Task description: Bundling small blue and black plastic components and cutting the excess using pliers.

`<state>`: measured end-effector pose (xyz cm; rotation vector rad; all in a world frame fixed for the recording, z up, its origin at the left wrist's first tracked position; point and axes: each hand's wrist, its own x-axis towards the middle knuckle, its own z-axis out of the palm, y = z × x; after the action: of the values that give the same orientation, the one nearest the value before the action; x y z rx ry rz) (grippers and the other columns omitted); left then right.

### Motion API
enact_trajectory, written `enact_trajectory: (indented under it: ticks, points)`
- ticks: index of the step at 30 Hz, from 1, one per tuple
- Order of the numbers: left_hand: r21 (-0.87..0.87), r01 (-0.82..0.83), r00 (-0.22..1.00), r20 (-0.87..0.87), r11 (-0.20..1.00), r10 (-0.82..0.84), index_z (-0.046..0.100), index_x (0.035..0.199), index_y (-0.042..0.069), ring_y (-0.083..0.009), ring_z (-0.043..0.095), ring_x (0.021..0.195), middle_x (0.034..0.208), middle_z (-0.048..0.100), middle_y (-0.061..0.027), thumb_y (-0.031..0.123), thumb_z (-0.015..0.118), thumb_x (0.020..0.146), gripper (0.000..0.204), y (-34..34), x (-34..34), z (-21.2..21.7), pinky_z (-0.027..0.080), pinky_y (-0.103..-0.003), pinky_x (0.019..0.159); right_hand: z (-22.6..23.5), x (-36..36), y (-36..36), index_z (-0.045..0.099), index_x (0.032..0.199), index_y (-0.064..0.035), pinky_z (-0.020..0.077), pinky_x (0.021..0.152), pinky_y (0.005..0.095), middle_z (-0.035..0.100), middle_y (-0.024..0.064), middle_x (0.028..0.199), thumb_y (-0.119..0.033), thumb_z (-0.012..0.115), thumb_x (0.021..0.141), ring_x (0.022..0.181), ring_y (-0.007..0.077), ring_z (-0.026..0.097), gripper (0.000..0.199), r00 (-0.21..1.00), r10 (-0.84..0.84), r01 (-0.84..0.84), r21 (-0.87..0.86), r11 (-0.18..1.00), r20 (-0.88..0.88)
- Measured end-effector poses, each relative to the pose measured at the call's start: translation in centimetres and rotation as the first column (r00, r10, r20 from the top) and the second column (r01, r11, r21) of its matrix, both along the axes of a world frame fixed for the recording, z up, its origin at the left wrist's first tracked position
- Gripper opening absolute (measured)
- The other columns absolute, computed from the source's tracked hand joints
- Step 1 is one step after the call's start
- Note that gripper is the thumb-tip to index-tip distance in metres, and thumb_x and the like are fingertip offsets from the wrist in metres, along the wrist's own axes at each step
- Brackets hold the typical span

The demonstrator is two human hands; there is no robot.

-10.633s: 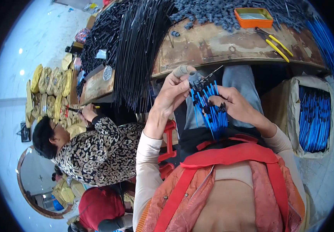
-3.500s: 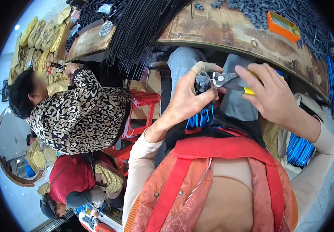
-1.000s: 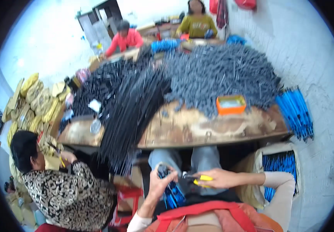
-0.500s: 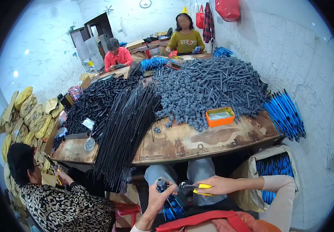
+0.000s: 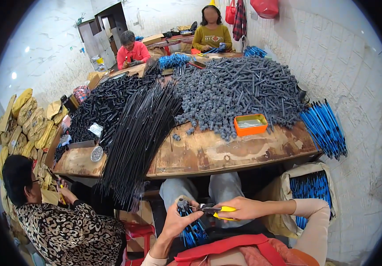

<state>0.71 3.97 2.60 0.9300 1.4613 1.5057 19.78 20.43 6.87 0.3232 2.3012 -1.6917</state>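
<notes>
My left hand (image 5: pixel 178 220) grips a grey cylindrical fitting on the top of a bundle of blue rods (image 5: pixel 192 231) that hangs down over my lap. My right hand (image 5: pixel 239 208) holds yellow-handled pliers (image 5: pixel 215 209), whose jaws point left at the fitting in my left hand. Both hands work below the near edge of the wooden table (image 5: pixel 208 153).
On the table lie a heap of grey fittings (image 5: pixel 239 91), a sheaf of long black rods (image 5: pixel 137 137), black parts (image 5: pixel 100 106) and an orange tray (image 5: pixel 250 125). Blue rods (image 5: pixel 326 128) lean at the right; a sack (image 5: pixel 308 190) holds more. A person in a patterned top (image 5: pixel 62 221) sits left; two people sit far across.
The view has tilted up from my lap to the whole table and room. My hands stay together at the bundle, pliers against the fitting.
</notes>
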Motion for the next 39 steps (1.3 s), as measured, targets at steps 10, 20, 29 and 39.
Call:
enact_trajectory:
  ticks: [10,20,29,39]
  points:
    - [-0.091,-0.074,0.993,-0.096,0.993,0.065,0.061,0.099,0.003,-0.0109,0.061,0.083,0.088,0.065,-0.0037,0.013,0.079,0.076,0.031,-1.6,-0.2,0.0,0.050,-0.026,0.076,0.3,-0.8,-0.9,0.052,0.134,-0.0106,0.0500,0.062,0.0259,0.065,0.0030,0.080,-0.029,0.056,0.098,0.065,0.0088,0.059,0.041,0.994,-0.069,0.074,0.056,0.996,-0.082]
    - [-0.039,0.010,1.000,0.008,0.999,-0.009,0.064,0.101,0.002,-0.0090,0.061,0.080,0.085,0.067,-0.0030,0.019,0.081,0.077,0.034,-1.6,0.3,1.2,0.049,-0.026,0.074,-1.2,-0.8,-1.4,0.050,0.134,-0.0031,0.0509,0.067,0.0274,0.065,0.0099,0.097,-0.013,0.054,0.097,0.076,0.0143,0.061,0.039,0.976,-0.057,0.068,0.047,0.997,-0.208]
    - [-0.024,0.041,0.998,-0.041,0.999,-0.042,0.063,0.098,0.003,-0.0079,0.059,0.079,0.085,0.065,-0.0013,0.024,0.084,0.075,0.037,-2.1,0.6,0.6,0.048,-0.025,0.072,-0.4,-0.3,-1.7,0.050,0.133,-0.0024,0.0510,0.070,0.0319,0.065,0.0142,0.100,-0.014,0.053,0.097,0.074,0.0207,0.062,0.038,0.983,0.031,-0.010,0.117,0.993,-0.178]
    - [-0.021,0.082,0.995,-0.054,0.996,-0.083,0.064,0.098,0.005,-0.0081,0.058,0.081,0.086,0.064,-0.0002,0.023,0.085,0.073,0.038,-1.9,0.3,0.4,0.048,-0.025,0.075,-0.7,-1.0,-1.8,0.051,0.132,-0.0026,0.0509,0.076,0.0344,0.066,0.0161,0.106,-0.011,0.053,0.095,0.087,0.0272,0.066,0.038,0.954,0.035,0.014,0.161,0.987,-0.297]
